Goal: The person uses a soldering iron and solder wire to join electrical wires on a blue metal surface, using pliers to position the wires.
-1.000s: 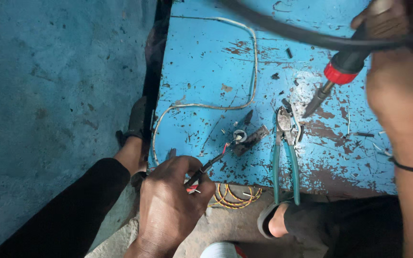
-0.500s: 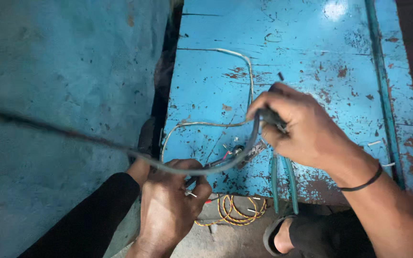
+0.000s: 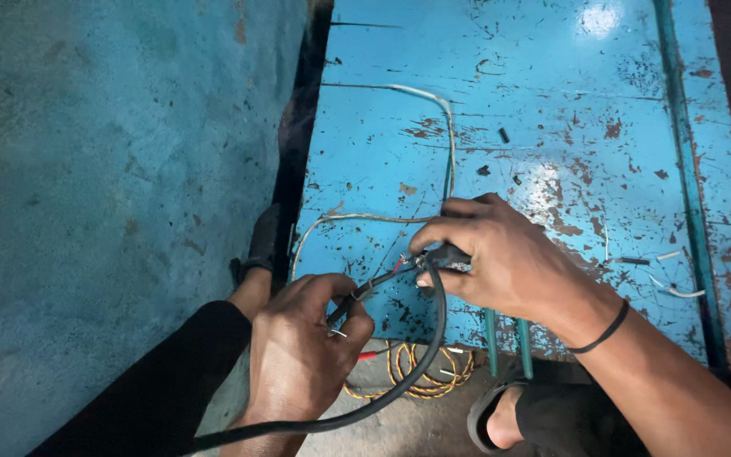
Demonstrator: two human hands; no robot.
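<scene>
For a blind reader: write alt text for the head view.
Two bare hands work over a worn blue metal surface: the left hand pinches thin wires, while the right hand grips the end of a thick black cable. Coiled yellow wire and green-handled pliers lie below.

right hand (image 3: 501, 254): moved down to left hand (image 3: 302, 351) | black cable (image 3: 399, 372): now slack, looped below
</scene>
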